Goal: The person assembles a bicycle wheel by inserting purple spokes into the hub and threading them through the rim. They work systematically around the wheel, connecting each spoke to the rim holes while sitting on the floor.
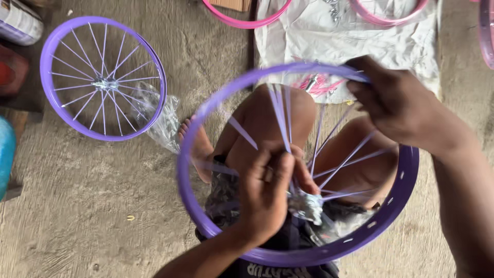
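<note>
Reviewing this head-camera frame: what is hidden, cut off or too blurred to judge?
- Hub of the purple rim: head view, mostly covered by the left hand.
- Loose spokes: motion-blurred, uncountable.
- Right hand fingertips: blurred against the rim, grip unclear.
- Pink rims: cut off by the top edge.
- Finished purple wheel: whole, sharp.

The near arc of the purple rim runs close to the bottom edge, and the person's dark shorts are cut off there. The hub is largely covered by the left hand, whose fingers are blurred. The spokes smear with motion; their count cannot be told. The right hand hides the rim's far right section, and whatever its fingers pinch is not visible. Two pink rims are cropped by the top edge, a third by the right edge. A blue object is cut off at left.
</note>
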